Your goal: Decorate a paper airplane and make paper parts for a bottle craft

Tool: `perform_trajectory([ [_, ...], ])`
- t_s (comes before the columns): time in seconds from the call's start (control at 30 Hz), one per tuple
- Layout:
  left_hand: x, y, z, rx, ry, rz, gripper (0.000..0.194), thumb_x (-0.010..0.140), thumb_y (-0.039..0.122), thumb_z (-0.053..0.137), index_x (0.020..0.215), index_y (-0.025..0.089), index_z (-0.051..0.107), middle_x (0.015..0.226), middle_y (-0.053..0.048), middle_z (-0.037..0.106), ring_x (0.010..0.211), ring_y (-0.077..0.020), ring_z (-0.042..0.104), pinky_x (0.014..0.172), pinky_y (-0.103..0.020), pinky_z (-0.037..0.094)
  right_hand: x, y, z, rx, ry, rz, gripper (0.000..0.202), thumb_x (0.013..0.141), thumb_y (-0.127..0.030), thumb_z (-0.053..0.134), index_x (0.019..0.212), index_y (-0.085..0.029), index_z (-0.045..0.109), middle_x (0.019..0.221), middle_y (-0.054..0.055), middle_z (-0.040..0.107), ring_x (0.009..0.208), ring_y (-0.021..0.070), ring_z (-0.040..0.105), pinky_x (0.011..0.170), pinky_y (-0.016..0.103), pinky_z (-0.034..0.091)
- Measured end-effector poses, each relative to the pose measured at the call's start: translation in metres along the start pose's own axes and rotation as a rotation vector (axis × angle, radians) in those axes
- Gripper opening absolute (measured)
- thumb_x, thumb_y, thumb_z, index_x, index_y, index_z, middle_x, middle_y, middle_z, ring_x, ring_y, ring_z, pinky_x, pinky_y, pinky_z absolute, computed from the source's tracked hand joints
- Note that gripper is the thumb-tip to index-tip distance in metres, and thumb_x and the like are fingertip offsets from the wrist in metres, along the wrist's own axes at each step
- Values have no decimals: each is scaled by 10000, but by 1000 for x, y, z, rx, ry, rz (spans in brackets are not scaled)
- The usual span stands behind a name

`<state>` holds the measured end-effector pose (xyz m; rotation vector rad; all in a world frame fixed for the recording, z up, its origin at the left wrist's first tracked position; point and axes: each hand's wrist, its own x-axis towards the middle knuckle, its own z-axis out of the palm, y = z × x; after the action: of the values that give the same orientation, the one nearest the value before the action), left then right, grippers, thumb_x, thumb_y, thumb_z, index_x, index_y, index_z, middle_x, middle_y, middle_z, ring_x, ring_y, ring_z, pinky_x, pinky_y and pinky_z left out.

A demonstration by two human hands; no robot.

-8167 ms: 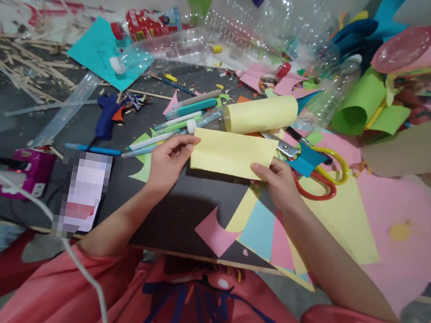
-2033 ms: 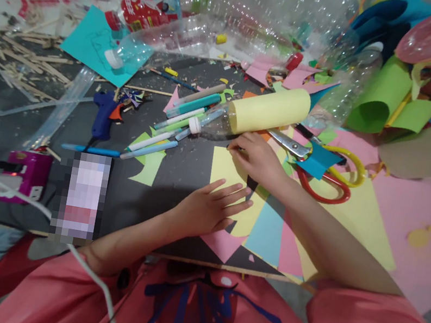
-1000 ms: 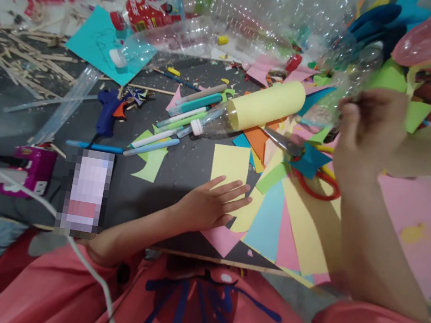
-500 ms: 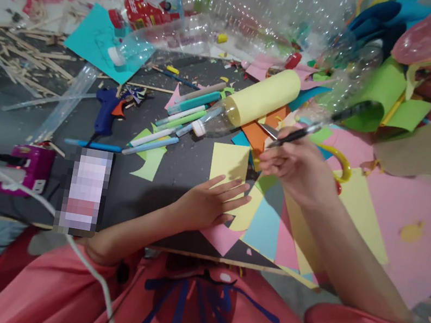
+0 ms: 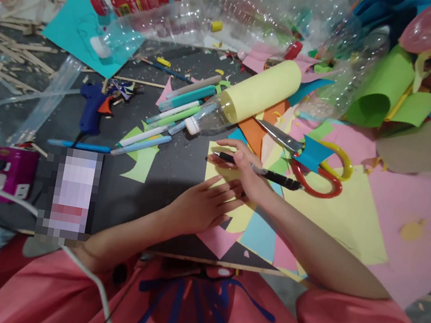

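My left hand (image 5: 206,204) lies flat with its fingers stretched over a small pale yellow paper piece (image 5: 211,167). Just above those fingers, my right hand (image 5: 250,174) grips a black pen (image 5: 281,179), its tip at the left over the paper. Whether the tip touches the sheet I cannot tell. Beyond the hands lies a clear plastic bottle (image 5: 210,119) with a yellow paper sleeve (image 5: 268,90) around it. Scissors (image 5: 318,187) with red and yellow handles rest to the right, a blue paper piece (image 5: 316,153) over their middle.
Several markers (image 5: 183,106) lie left of the bottle. Farther left are a blue glue gun (image 5: 92,108), a blurred phone (image 5: 74,193) and a purple power box (image 5: 16,169). Pink paper (image 5: 414,233) covers the right side. Clear bottles (image 5: 249,7) and wooden sticks (image 5: 19,51) lie farther back.
My right hand has come down and left with the pen, from above the scissors to the yellow paper. The left hand stays flat. The view has shifted slightly.
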<state>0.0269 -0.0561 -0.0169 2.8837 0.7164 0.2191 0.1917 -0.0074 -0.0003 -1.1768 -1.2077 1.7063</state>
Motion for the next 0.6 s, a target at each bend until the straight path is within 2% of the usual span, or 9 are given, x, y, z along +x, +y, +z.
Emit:
perform_trajectory([
  [0.17, 0, -1, -3, -87, 4, -12, 376, 1029, 279, 404, 1359, 179, 554, 1344, -77, 658, 1333, -204, 534, 1178, -410, 349, 0, 2, -1, -18, 10, -8, 643, 769, -799, 548, 1150, -282, 574, 1069, 63, 742, 1092, 229, 709, 985, 401, 532],
  [0.27, 0, -9, -13, -286, -19, -9, 390, 1035, 282, 379, 1379, 175, 528, 1314, -92, 671, 1286, -199, 572, 1143, -390, 391, -1, 4, -3, 2, -9, -7, 620, 793, -774, 555, 1170, -282, 567, 1111, 67, 732, 1110, 225, 702, 984, 394, 529],
  [0.3, -1, -14, -16, -383, -15, -39, 371, 1033, 254, 369, 1348, 172, 548, 1288, -90, 683, 1246, -179, 597, 1096, -341, 431, -1, 4, -3, 9, -13, -9, 621, 798, -772, 553, 1174, -278, 566, 1111, 69, 732, 1111, 224, 701, 985, 393, 528],
  [0.37, -2, -25, -21, -555, 53, -214, 313, 1015, 183, 361, 1174, 160, 629, 1154, -79, 723, 1074, -136, 665, 912, -234, 506, -1, 5, -4, 11, -19, -27, 630, 803, -773, 545, 1178, -268, 566, 1098, 71, 738, 1099, 221, 704, 987, 393, 525],
  [0.43, -4, -36, -24, -568, 100, -389, 227, 967, 148, 420, 966, 159, 646, 984, -66, 723, 924, -151, 670, 817, -244, 509, -1, 7, -4, -4, -15, -50, 640, 805, -777, 536, 1180, -260, 566, 1085, 71, 744, 1077, 220, 707, 984, 395, 522],
  [0.5, -6, -45, -25, -458, 98, -490, 88, 905, 187, 544, 927, 162, 625, 976, -76, 705, 939, -210, 644, 853, -324, 493, 0, 9, -5, -20, -12, -62, 641, 801, -786, 529, 1167, -261, 567, 1067, 65, 749, 1050, 220, 708, 970, 399, 521],
  [0.53, -7, -49, -26, -409, 95, -514, 111, 878, 223, 599, 970, 163, 621, 1035, -89, 700, 1001, -243, 629, 895, -364, 479, 0, 10, -5, -28, -11, -61, 633, 803, -787, 525, 1156, -264, 566, 1055, 60, 750, 1037, 220, 707, 964, 403, 519],
  [0.6, -9, -53, -27, -371, 82, -523, 294, 847, 281, 662, 1114, 173, 601, 1221, -116, 661, 1172, -292, 577, 997, -421, 432, 1, 12, -6, -39, -8, -66, 598, 810, -781, 523, 1117, -269, 563, 1040, 49, 744, 1010, 213, 700, 956, 405, 512],
])
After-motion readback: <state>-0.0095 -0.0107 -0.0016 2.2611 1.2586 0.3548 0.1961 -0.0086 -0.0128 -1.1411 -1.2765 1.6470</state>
